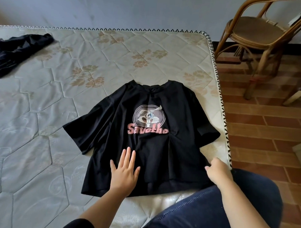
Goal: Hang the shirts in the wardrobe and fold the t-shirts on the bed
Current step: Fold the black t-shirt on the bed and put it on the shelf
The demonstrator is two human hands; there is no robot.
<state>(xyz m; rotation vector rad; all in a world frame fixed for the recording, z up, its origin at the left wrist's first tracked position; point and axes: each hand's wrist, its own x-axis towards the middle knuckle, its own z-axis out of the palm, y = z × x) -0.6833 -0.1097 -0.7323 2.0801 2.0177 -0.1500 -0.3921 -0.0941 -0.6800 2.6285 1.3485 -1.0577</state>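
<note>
Folding looks barely begun: the black cotton t-shirt with a pink rabbit print (161, 149) lies flat and unfolded at frame centre on the quilted floral mattress (41, 125). A crumpled black garment (18, 53) waits upper left. The left grip (124, 171), fingers spread, presses the t-shirt's lower front, and the right grip (216, 171) seems to pinch its right edge

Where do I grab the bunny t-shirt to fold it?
Probably pinch the t-shirt by the sleeve on your left, reaching in from the left over the mattress: it lies flat, print up, that sleeve spread wide, and the left hand rests flat nearby.
</note>
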